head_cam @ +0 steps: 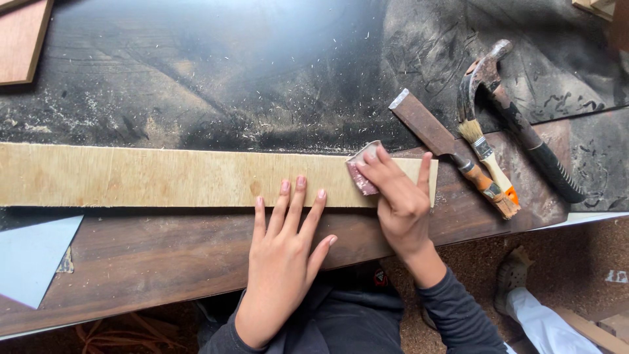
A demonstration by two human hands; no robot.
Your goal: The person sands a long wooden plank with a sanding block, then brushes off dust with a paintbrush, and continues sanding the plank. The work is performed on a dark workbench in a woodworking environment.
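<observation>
A long pale wooden plank lies flat across the dark workbench. My left hand rests open on the bench with its fingertips spread on the plank's near edge. My right hand presses a small folded piece of sandpaper onto the plank near its right end. The sandpaper is grey on the outside and pinkish underneath, gripped between thumb and fingers.
A wide chisel, a small paintbrush and a worn claw hammer lie at the right of the bench. Sawdust covers the dark surface behind the plank. A pale blue sheet sits at the left; a wooden board at the top left.
</observation>
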